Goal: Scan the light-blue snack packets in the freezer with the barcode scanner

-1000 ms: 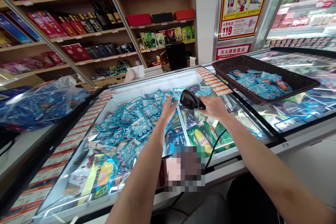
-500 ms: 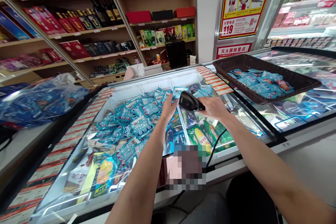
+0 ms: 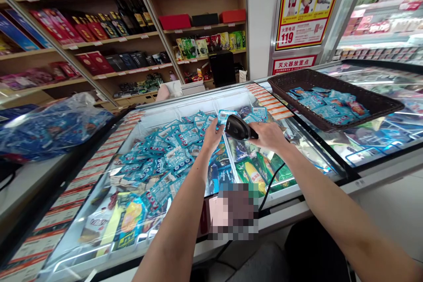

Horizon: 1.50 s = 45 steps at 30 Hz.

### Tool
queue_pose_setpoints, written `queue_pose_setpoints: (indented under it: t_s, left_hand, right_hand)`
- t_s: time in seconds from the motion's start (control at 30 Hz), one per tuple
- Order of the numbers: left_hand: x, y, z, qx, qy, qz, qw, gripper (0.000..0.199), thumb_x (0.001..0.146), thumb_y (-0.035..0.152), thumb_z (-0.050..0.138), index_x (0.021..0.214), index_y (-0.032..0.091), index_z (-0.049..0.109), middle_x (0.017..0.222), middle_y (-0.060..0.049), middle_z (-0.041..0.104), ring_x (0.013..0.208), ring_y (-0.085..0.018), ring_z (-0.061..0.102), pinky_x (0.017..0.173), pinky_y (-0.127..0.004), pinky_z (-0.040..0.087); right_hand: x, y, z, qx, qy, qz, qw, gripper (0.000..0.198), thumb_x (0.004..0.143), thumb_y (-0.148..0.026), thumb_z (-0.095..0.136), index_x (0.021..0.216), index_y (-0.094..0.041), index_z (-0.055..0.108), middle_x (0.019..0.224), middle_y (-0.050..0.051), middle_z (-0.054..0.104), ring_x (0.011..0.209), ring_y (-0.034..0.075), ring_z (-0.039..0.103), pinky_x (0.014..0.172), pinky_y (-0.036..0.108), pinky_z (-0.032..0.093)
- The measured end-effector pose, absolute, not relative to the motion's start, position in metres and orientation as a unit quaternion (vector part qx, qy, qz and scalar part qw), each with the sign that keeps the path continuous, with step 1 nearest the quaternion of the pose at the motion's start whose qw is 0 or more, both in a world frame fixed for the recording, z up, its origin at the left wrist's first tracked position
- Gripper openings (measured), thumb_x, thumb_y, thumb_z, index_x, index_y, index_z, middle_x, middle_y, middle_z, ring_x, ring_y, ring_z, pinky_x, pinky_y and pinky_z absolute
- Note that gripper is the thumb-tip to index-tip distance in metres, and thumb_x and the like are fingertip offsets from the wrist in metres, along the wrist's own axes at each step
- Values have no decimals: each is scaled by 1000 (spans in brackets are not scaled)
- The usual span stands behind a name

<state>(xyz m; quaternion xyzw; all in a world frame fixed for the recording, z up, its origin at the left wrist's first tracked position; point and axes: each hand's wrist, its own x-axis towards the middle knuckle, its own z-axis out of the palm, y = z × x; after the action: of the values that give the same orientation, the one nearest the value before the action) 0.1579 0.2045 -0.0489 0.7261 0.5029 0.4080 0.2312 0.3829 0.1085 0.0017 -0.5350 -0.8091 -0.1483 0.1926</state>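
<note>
My left hand (image 3: 213, 135) pinches a small blue packet (image 3: 225, 115) by its edge, with the packet's barcode facing up. Closed round the handle of a black barcode scanner (image 3: 237, 128) is my right hand (image 3: 270, 135). The scanner's head points left, close to the packet and partly in front of it; I cannot tell whether they touch. A dark cable (image 3: 271, 185) runs down below my right wrist. Beneath both hands lies a heap of similar blue packets (image 3: 165, 150) in the glass-topped freezer (image 3: 201, 97). Another blue packet (image 3: 259, 113) is just beyond my right hand.
A brown wicker basket (image 3: 380, 105) with several blue packets stands on the freezer at right. At left lies a clear plastic bag (image 3: 49, 128) of blue packages. Orange-striped price labels (image 3: 274, 103) line the freezer frames. Shelves (image 3: 198, 0) of boxes and bottles rise behind.
</note>
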Motion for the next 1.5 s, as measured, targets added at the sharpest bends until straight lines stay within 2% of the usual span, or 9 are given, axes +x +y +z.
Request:
queue_pose_setpoints:
  t_s: [0.13,0.33,0.43,0.63,0.9,1.03,1.23,1.37,1.5]
  left_hand:
    - [157,205,-49,726,516,392,231,56,86,46,41,135,18,36,131,-14,49,85,-16,62,72,-28,49]
    - [156,204,-48,730,519,385,221,57,87,45,40,136,18,34,135,-15,46,89,-18,62,74,-29,49]
    - [157,204,-48,736,515,385,214,55,87,44,39,135,19,35,129,-13,51,87,-17,62,74,-29,48]
    - [157,205,-48,747,541,357,150,56,87,45,37,134,14,36,123,-16,54,107,-24,55,84,-33,44]
    - [165,191,-40,787,518,334,18,62,89,34,34,141,6,16,111,-20,57,100,-25,56,84,-37,42]
    - [170,181,-32,779,534,319,-84,59,90,33,31,141,6,19,104,-19,59,101,-28,54,90,-43,38]
    - [155,175,-11,732,627,246,-101,68,84,28,37,141,-2,12,97,-21,62,97,-32,56,84,-45,41]
    - [134,157,-6,716,653,214,-119,63,80,27,43,137,6,29,109,-23,59,108,-36,51,88,-49,38]
    - [125,128,-8,747,599,236,-165,58,83,30,42,138,18,32,142,-18,35,130,-36,31,100,-55,26]
  right_hand:
    - [382,108,1,-536,-808,-151,192,34,78,-41,54,103,-19,57,86,5,68,76,20,62,58,27,34]
    - [382,107,1,-532,-807,-159,200,31,78,-41,53,100,-19,58,83,5,68,73,20,61,57,28,33]
    - [383,108,2,-534,-807,-156,198,32,78,-40,54,102,-19,58,83,5,68,74,20,61,57,27,33]
    - [384,107,2,-530,-804,-156,218,31,77,-39,55,101,-20,58,85,5,68,76,21,61,58,27,32]
    - [385,101,12,-536,-806,-149,203,30,78,-39,56,100,-20,57,89,5,68,80,21,62,60,27,34]
    - [393,97,18,-545,-803,-154,185,31,79,-40,55,102,-19,57,88,6,68,80,21,62,61,27,35]
    - [413,91,5,-573,-780,-159,196,35,80,-42,52,105,-19,58,86,7,68,77,23,63,60,29,36]
    - [413,86,-3,-565,-791,-142,188,36,79,-38,55,108,-18,58,90,8,68,79,23,62,61,29,35]
    - [410,84,-7,-543,-803,-140,201,36,80,-36,53,112,-19,56,94,7,68,82,22,62,63,28,35]
